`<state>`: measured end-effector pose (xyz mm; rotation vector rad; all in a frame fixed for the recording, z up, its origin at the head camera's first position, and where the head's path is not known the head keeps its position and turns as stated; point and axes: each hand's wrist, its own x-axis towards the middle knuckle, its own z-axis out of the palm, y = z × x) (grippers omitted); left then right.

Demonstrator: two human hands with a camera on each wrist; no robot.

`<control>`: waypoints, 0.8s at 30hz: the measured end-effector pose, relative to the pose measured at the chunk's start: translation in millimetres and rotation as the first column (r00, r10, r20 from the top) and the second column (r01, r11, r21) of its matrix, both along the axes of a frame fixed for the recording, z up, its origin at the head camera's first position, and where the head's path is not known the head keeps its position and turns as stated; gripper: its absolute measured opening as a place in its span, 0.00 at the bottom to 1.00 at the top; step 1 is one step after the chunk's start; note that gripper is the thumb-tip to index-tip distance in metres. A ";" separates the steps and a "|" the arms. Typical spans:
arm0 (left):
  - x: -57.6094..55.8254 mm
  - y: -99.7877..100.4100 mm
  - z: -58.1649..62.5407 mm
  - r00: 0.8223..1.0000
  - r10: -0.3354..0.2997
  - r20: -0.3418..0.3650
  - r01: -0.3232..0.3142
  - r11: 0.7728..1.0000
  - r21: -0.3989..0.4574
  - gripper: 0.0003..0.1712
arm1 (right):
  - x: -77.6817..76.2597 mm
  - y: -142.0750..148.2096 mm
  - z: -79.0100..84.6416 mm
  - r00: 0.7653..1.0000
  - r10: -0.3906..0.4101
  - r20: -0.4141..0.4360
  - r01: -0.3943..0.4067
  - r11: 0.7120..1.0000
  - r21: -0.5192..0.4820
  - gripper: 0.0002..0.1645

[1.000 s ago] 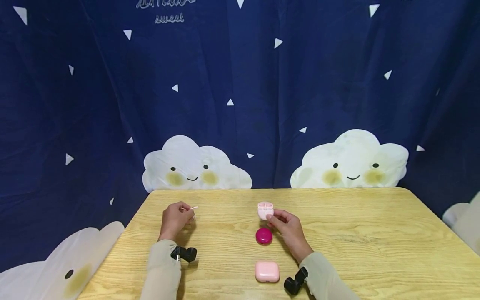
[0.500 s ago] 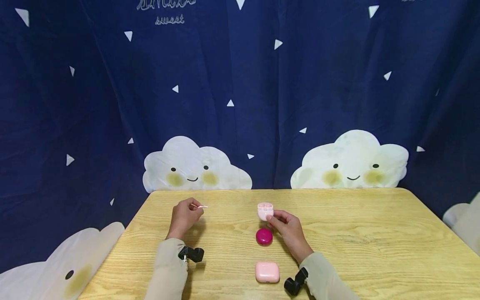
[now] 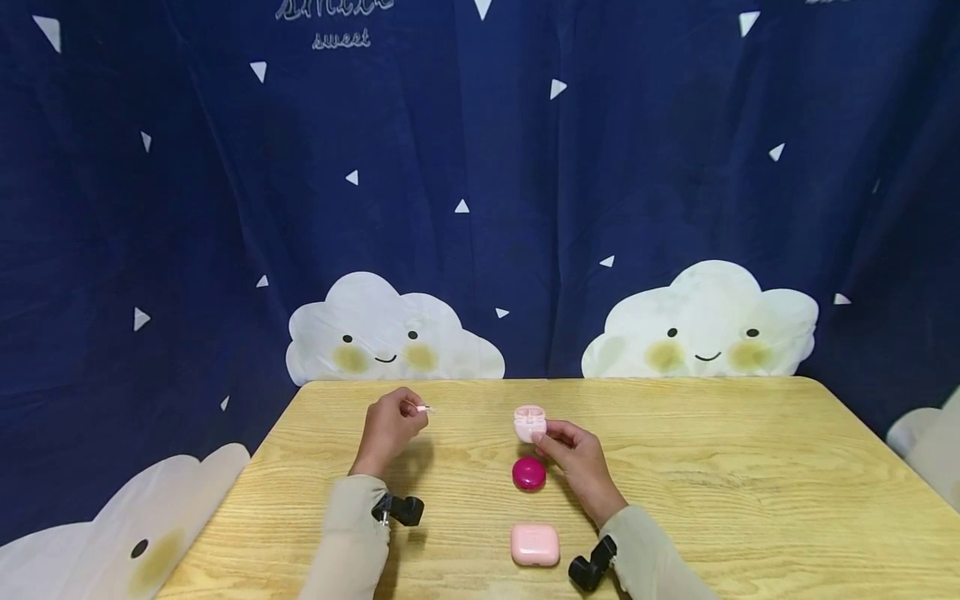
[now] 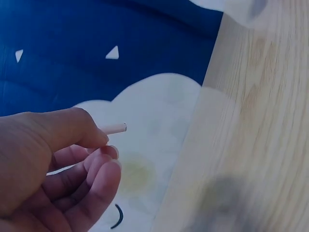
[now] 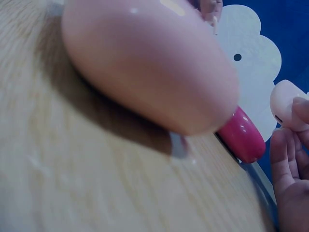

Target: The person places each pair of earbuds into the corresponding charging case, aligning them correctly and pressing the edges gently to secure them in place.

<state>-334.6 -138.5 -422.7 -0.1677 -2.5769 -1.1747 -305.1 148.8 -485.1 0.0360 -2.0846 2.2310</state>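
Observation:
My left hand [image 3: 392,425] pinches a slim pale pink stick [image 3: 423,408] between thumb and forefinger, above the table's back left. In the left wrist view the stick's short end [image 4: 116,128] pokes past the thumb, pale with a darker rim; fingers hide the rest, so I cannot tell its kind. To the right, my right hand [image 3: 577,467] grips a pale pink earbud case [image 3: 529,429] by its side, lid up and hollows showing. The right wrist view has that case [image 5: 285,104] between thumb and fingers. A magenta round case [image 3: 528,473] lies just nearer.
A closed pink rounded case [image 3: 535,544] lies on the wooden table [image 3: 750,483] near the front; it fills much of the right wrist view, blurred. Each forearm wears a black wrist camera [image 3: 592,562]. A dark blue curtain [image 3: 510,167] with clouds hangs behind the table.
My left hand has moved right and slightly away from me with the stick, closer to the pale pink case. My right hand and the case have hardly moved; the two cases on the table are unchanged.

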 end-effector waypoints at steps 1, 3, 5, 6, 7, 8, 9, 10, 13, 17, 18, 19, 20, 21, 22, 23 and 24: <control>0.3 2.5 0.7 1.000 -0.008 -0.006 0.008 1.000 0.001 0.06 | 0.1 -0.3 -0.3 1.000 -0.003 -0.001 0.003 1.000 0.004 0.19; 0.3 7.5 1.5 1.000 -0.025 -0.018 0.025 1.000 0.002 0.07 | -4.1 -0.1 -7.9 1.000 -0.013 -0.013 0.013 1.000 0.009 0.20; 0.7 12.4 2.1 0.999 -0.049 -0.017 0.049 0.999 0.007 0.07 | -5.0 -0.3 -9.7 1.000 -0.018 -0.024 0.018 1.000 0.018 0.21; 1.3 15.1 2.6 0.998 -0.063 -0.013 0.063 0.998 0.011 0.07 | -5.3 -0.1 -9.8 0.999 -0.018 -0.027 0.018 1.000 0.021 0.21; 1.9 17.7 3.3 0.997 -0.080 -0.011 0.080 0.997 0.019 0.07 | -5.6 0.0 -10.1 0.999 -0.018 -0.031 0.019 0.999 0.026 0.21; 2.4 20.6 4.2 0.995 -0.096 -0.003 0.096 0.995 0.032 0.07 | -5.9 0.2 -10.3 0.999 -0.019 -0.032 0.020 0.999 0.028 0.21; 3.0 23.5 5.2 0.994 -0.112 0.005 0.112 0.993 0.046 0.07 | -6.0 0.4 -10.2 0.999 -0.020 -0.033 0.021 0.999 0.028 0.21; 4.1 26.0 6.5 0.992 -0.128 0.011 0.127 0.990 0.062 0.07 | -6.3 0.2 -10.2 0.999 -0.020 -0.033 0.021 0.999 0.024 0.21; 6.3 33.9 11.1 0.986 -0.165 0.013 0.163 0.982 0.101 0.07 | -7.0 0.0 -9.6 0.999 -0.021 -0.029 0.021 1.000 0.017 0.20; 6.1 45.6 16.7 0.983 -0.185 -0.010 0.185 0.977 0.105 0.07 | -6.6 1.3 -6.4 1.000 -0.009 -0.010 0.010 1.000 0.009 0.19; 5.4 48.2 17.5 0.982 -0.188 -0.016 0.188 0.976 0.107 0.07 | -5.6 1.4 -4.8 1.000 -0.004 -0.005 0.004 1.000 0.007 0.19; 5.1 50.8 18.6 0.982 -0.190 -0.019 0.191 0.976 0.108 0.07 | -3.4 1.2 -1.6 1.000 0.001 -0.004 -0.001 1.000 0.009 0.19; 4.6 53.4 19.6 0.981 -0.194 -0.022 0.195 0.975 0.109 0.07 | -1.0 1.1 1.7 1.000 0.006 0.001 -0.006 1.000 0.006 0.18; 4.0 56.1 20.7 0.979 -0.200 -0.027 0.202 0.973 0.112 0.07 | 1.5 1.0 5.1 1.000 0.012 0.001 -0.012 1.000 0.008 0.18; 3.5 58.8 21.8 0.978 -0.207 -0.032 0.209 0.971 0.116 0.07 | 4.3 0.8 9.0 1.000 0.014 0.000 -0.014 1.000 0.008 0.18; 3.2 61.6 23.2 0.976 -0.215 -0.039 0.218 0.969 0.118 0.07 | 6.9 0.5 12.8 1.000 0.015 -0.002 -0.015 1.000 0.009 0.17; 2.5 64.2 24.5 0.974 -0.223 -0.046 0.227 0.966 0.123 0.07 | 9.3 0.2 16.4 1.000 0.014 -0.006 -0.014 1.000 0.011 0.17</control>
